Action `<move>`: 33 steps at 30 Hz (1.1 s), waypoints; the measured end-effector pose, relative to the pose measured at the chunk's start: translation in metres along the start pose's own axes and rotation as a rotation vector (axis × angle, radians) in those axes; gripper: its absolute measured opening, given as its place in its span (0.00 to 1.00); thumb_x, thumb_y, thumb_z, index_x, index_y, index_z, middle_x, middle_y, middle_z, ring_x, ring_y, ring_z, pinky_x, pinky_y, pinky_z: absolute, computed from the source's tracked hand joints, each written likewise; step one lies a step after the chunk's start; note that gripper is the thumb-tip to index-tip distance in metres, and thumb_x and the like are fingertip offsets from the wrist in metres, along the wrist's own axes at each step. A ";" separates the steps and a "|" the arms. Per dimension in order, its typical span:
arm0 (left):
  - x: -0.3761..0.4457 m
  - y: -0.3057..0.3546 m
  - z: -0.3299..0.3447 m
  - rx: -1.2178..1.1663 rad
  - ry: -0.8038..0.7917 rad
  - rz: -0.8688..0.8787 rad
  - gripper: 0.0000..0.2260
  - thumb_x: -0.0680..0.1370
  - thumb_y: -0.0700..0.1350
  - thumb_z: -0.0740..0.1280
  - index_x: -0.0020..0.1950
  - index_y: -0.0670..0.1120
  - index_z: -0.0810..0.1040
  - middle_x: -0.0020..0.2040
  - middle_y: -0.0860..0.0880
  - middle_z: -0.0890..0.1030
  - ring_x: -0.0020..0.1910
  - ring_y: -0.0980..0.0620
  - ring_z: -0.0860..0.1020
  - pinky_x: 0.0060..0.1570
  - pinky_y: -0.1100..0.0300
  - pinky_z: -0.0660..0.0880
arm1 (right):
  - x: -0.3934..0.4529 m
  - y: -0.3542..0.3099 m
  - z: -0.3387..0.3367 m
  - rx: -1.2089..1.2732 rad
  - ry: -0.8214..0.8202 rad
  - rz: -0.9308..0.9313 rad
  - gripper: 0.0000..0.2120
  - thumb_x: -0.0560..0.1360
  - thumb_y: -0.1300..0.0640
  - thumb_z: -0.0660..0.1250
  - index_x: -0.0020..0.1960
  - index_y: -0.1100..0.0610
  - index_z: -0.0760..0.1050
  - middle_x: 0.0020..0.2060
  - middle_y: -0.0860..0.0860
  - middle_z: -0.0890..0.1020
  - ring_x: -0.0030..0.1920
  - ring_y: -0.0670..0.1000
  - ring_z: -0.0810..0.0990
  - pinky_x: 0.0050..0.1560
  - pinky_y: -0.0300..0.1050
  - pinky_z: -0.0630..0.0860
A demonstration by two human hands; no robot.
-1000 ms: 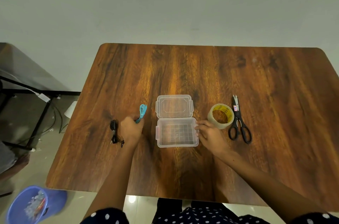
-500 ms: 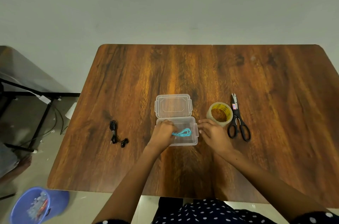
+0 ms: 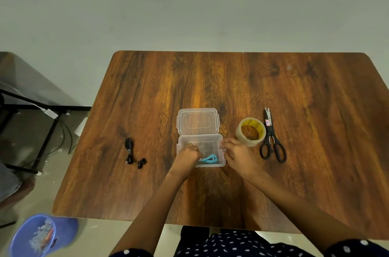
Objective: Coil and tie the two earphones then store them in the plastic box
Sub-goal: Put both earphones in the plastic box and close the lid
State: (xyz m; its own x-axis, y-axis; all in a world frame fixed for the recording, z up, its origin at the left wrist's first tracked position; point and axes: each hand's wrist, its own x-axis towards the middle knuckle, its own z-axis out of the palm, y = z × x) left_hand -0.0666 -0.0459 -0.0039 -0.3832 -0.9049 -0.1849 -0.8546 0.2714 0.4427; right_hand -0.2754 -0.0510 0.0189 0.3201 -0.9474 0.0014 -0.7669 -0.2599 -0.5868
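Two earphones in view: teal earphone (image 3: 209,159) lies coiled inside the clear plastic box (image 3: 210,144) at frame centre, lid open toward the top, while the black earphone (image 3: 132,153) sits on the table (image 3: 210,80) left of the box, well apart. Left hand (image 3: 188,158) is in the box, fingers curled at the teal coil's left end, actual grip can't be confirmed. Right hand (image 3: 237,154) has fingers bent on the box's right rim; tape roll (image 3: 251,131) and scissors (image 3: 272,139) lie right of it.
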 end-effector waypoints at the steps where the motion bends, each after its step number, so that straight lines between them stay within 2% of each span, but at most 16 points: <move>1: -0.001 0.000 0.000 0.016 0.011 0.023 0.15 0.77 0.45 0.68 0.63 0.44 0.77 0.64 0.47 0.77 0.61 0.52 0.76 0.61 0.63 0.73 | 0.000 -0.001 0.000 -0.003 0.000 -0.001 0.11 0.72 0.65 0.68 0.55 0.59 0.80 0.55 0.53 0.80 0.54 0.51 0.79 0.52 0.42 0.79; 4: -0.007 0.000 -0.005 0.027 0.116 0.015 0.12 0.78 0.44 0.66 0.61 0.43 0.78 0.62 0.46 0.78 0.59 0.51 0.77 0.59 0.60 0.75 | 0.000 -0.003 0.000 -0.004 -0.004 0.011 0.11 0.73 0.65 0.68 0.55 0.59 0.80 0.55 0.53 0.81 0.54 0.51 0.79 0.51 0.39 0.76; 7: -0.017 -0.006 -0.015 0.008 0.296 -0.015 0.08 0.77 0.42 0.66 0.54 0.42 0.82 0.53 0.45 0.82 0.51 0.49 0.79 0.47 0.59 0.78 | 0.000 -0.005 0.001 -0.010 -0.008 0.029 0.11 0.74 0.63 0.67 0.56 0.58 0.80 0.56 0.52 0.81 0.55 0.49 0.79 0.50 0.33 0.73; 10: -0.028 -0.023 -0.024 -0.023 0.434 -0.097 0.06 0.76 0.42 0.67 0.48 0.43 0.83 0.45 0.47 0.83 0.42 0.49 0.77 0.37 0.57 0.75 | -0.004 -0.003 0.005 -0.020 0.006 0.070 0.11 0.75 0.61 0.68 0.57 0.57 0.79 0.57 0.51 0.81 0.55 0.49 0.80 0.50 0.31 0.72; 12: -0.036 -0.039 -0.030 -0.048 0.507 -0.229 0.05 0.76 0.41 0.68 0.48 0.43 0.83 0.45 0.46 0.82 0.44 0.48 0.76 0.40 0.55 0.74 | -0.006 -0.001 0.011 -0.022 0.004 0.081 0.12 0.74 0.62 0.69 0.57 0.58 0.79 0.57 0.52 0.81 0.55 0.50 0.80 0.51 0.31 0.71; 15: -0.051 -0.064 -0.033 -0.087 0.570 -0.508 0.08 0.78 0.42 0.66 0.50 0.40 0.82 0.51 0.42 0.80 0.50 0.44 0.76 0.48 0.53 0.74 | -0.006 0.003 0.017 -0.024 0.001 0.084 0.12 0.72 0.64 0.70 0.55 0.59 0.80 0.55 0.53 0.81 0.55 0.52 0.79 0.52 0.35 0.73; 19: -0.064 -0.097 -0.037 -0.084 0.545 -0.741 0.12 0.79 0.45 0.63 0.55 0.39 0.79 0.58 0.40 0.76 0.57 0.42 0.72 0.54 0.50 0.74 | -0.002 0.004 0.020 -0.042 0.029 0.026 0.12 0.68 0.69 0.72 0.50 0.61 0.81 0.50 0.54 0.81 0.51 0.53 0.80 0.50 0.43 0.78; 23: -0.065 -0.119 -0.039 -0.208 0.517 -0.955 0.12 0.79 0.47 0.64 0.58 0.41 0.74 0.59 0.42 0.73 0.58 0.45 0.71 0.57 0.51 0.72 | 0.002 0.001 0.022 -0.073 0.032 0.014 0.11 0.68 0.69 0.72 0.49 0.61 0.81 0.49 0.54 0.81 0.50 0.53 0.80 0.49 0.42 0.77; 28: -0.057 -0.127 -0.047 -0.389 0.539 -0.894 0.02 0.77 0.38 0.64 0.49 0.43 0.74 0.48 0.45 0.77 0.45 0.48 0.76 0.43 0.58 0.70 | 0.006 -0.002 0.023 -0.067 0.021 0.019 0.11 0.70 0.68 0.71 0.51 0.61 0.81 0.50 0.54 0.81 0.52 0.53 0.79 0.50 0.45 0.79; 31: -0.049 -0.116 -0.061 -0.393 0.590 -0.615 0.05 0.74 0.35 0.68 0.43 0.43 0.75 0.40 0.48 0.77 0.40 0.49 0.77 0.38 0.61 0.69 | 0.006 -0.003 0.022 -0.055 0.016 0.044 0.10 0.71 0.67 0.70 0.51 0.60 0.81 0.51 0.53 0.81 0.52 0.52 0.79 0.50 0.44 0.80; 33: -0.041 -0.102 -0.071 -0.336 0.583 -0.392 0.07 0.70 0.34 0.72 0.40 0.44 0.76 0.38 0.52 0.76 0.38 0.54 0.75 0.37 0.69 0.67 | 0.006 -0.004 0.020 -0.037 0.023 0.033 0.10 0.70 0.67 0.71 0.51 0.60 0.81 0.50 0.53 0.81 0.52 0.52 0.79 0.49 0.41 0.78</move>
State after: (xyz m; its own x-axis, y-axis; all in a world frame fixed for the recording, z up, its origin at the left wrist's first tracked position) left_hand 0.0614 -0.0599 0.0209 0.2506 -0.9658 0.0672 -0.7021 -0.1335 0.6995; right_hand -0.2593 -0.0516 0.0049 0.2816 -0.9595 0.0014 -0.7970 -0.2347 -0.5565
